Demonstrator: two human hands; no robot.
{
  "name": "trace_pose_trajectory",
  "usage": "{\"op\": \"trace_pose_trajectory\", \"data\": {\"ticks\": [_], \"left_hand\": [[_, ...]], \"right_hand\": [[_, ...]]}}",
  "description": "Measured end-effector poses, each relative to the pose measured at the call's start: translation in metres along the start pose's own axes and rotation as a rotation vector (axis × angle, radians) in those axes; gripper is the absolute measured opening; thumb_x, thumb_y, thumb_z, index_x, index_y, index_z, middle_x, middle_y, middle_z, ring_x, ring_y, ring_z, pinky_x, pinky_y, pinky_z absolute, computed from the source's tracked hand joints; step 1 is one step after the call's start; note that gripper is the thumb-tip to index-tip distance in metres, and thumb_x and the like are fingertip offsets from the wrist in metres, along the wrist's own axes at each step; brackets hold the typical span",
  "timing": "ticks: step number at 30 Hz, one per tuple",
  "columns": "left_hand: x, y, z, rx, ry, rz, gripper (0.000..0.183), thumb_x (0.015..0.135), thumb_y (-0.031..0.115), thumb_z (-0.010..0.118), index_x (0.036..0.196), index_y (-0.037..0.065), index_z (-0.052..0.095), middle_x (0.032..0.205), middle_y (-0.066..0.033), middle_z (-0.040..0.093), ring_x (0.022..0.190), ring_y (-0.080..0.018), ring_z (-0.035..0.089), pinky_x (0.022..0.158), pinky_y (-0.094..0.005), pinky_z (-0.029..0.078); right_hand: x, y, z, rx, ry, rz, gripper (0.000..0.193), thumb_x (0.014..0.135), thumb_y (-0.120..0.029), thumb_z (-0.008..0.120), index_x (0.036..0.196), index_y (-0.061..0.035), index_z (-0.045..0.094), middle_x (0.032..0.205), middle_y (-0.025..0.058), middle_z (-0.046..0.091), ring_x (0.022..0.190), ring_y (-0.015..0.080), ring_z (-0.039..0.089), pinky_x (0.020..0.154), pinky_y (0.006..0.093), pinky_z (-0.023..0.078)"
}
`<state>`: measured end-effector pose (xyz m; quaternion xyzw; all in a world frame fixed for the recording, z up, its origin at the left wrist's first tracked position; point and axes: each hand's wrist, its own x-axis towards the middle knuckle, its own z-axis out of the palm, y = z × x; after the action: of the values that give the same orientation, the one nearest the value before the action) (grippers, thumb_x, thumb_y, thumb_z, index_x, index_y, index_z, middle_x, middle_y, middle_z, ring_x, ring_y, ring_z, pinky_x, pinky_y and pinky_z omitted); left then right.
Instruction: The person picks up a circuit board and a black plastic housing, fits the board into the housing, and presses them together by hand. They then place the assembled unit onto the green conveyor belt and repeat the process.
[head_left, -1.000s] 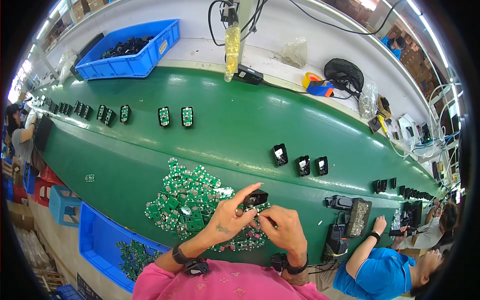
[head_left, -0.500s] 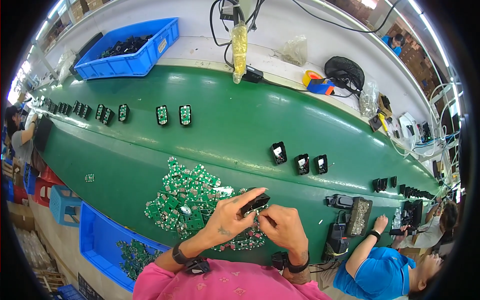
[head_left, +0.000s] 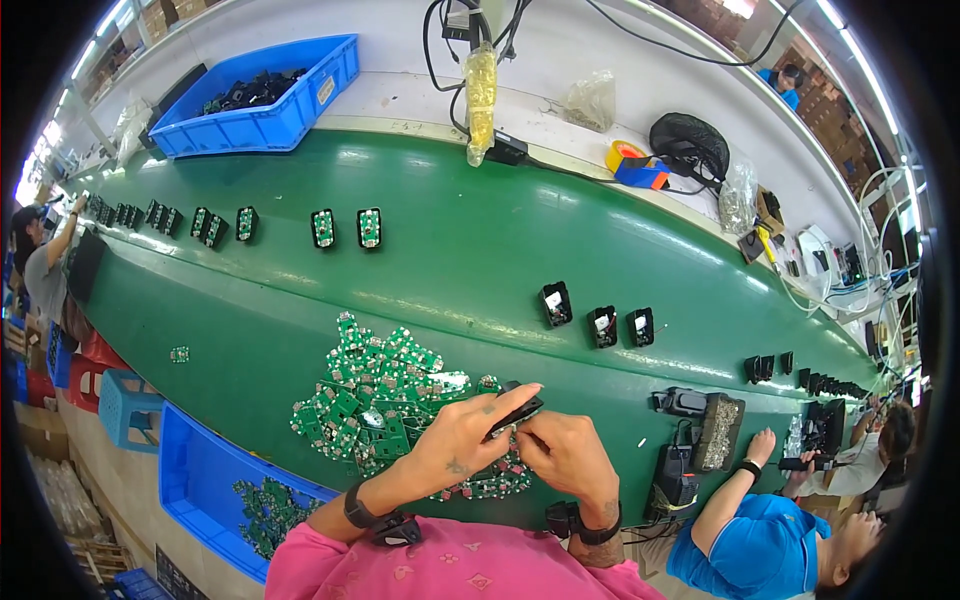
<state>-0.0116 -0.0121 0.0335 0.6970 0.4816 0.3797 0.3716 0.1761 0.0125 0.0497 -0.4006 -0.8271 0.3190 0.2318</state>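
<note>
My left hand grips a small black plastic housing, tilted, with the thumb and fingers on its sides. Closed in a pinch at the housing's near right edge, my right hand hides whatever lies between its fingertips. Beneath and left of both hands spreads a heap of green circuit boards on the green work surface. Beyond my right hand stand three open black housings, one of them a housing with a white part inside. Farther left, black housings with green boards fitted, such as this filled housing, form a spaced line.
A blue bin of black parts stands at the back left; another blue bin with boards sits near left. To my right are a box of small metal pieces, a black device and a co-worker in blue.
The housing in my left hand has tipped, showing a narrower side. My right hand stays pinched against it. At far left, a co-worker's arm has risen toward the line of housings.
</note>
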Motion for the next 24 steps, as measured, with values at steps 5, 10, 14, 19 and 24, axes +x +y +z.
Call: {"op": "trace_pose_trajectory", "data": {"ticks": [5,10,14,19,24], "left_hand": [[0.005,0.003,-0.005,-0.021,-0.081,-0.082,0.060,0.077,0.003,0.063,0.136,0.009,0.053,0.108,-0.0188,0.068,0.083,-0.0335,0.068,0.071,-0.0375,0.056],[0.006,0.004,0.015,0.178,0.071,0.006,0.051,0.081,0.008,0.063,0.131,0.006,0.056,0.104,-0.0210,0.068,0.081,-0.0346,0.067,0.077,-0.0391,0.054],[-0.006,-0.021,0.009,0.117,0.185,-0.062,0.044,0.084,0.001,0.060,0.128,0.001,0.057,0.094,-0.0164,0.069,0.077,-0.0233,0.067,0.072,-0.0332,0.053],[0.002,-0.032,0.009,-0.268,0.091,-0.190,0.055,0.086,-0.001,0.056,0.140,0.006,0.046,0.101,-0.0103,0.066,0.069,-0.0168,0.066,0.061,-0.0259,0.055],[-0.002,-0.016,0.009,-0.516,0.140,-0.270,0.071,0.089,-0.001,0.054,0.152,0.015,0.026,0.111,-0.0120,0.060,0.065,-0.0151,0.065,0.053,-0.0235,0.057]], "right_hand": [[0.003,-0.004,-0.002,0.003,0.006,0.013,0.005,0.079,-0.007,0.064,0.080,-0.0021,0.064,0.071,0.0155,0.063,0.063,0.0352,0.063,0.057,0.0426,0.049],[-0.007,0.007,0.018,-0.234,-0.041,0.062,0.011,0.079,-0.011,0.061,0.073,-0.0020,0.059,0.067,0.0168,0.061,0.063,0.0369,0.064,0.056,0.0446,0.051],[0.008,-0.001,0.049,-0.056,0.002,0.179,0.009,0.077,-0.009,0.062,0.082,-0.0020,0.061,0.084,0.0208,0.067,0.079,0.0424,0.066,0.069,0.0502,0.053],[-0.006,0.005,0.047,0.070,0.255,0.231,0.015,0.086,-0.017,0.061,0.090,-0.0027,0.060,0.083,0.0197,0.066,0.078,0.0421,0.065,0.067,0.0494,0.051],[-0.009,0.011,0.053,0.445,0.359,0.320,0.023,0.095,-0.023,0.058,0.099,-0.0009,0.059,0.078,0.0191,0.066,0.072,0.0381,0.065,0.064,0.0453,0.050]]}}
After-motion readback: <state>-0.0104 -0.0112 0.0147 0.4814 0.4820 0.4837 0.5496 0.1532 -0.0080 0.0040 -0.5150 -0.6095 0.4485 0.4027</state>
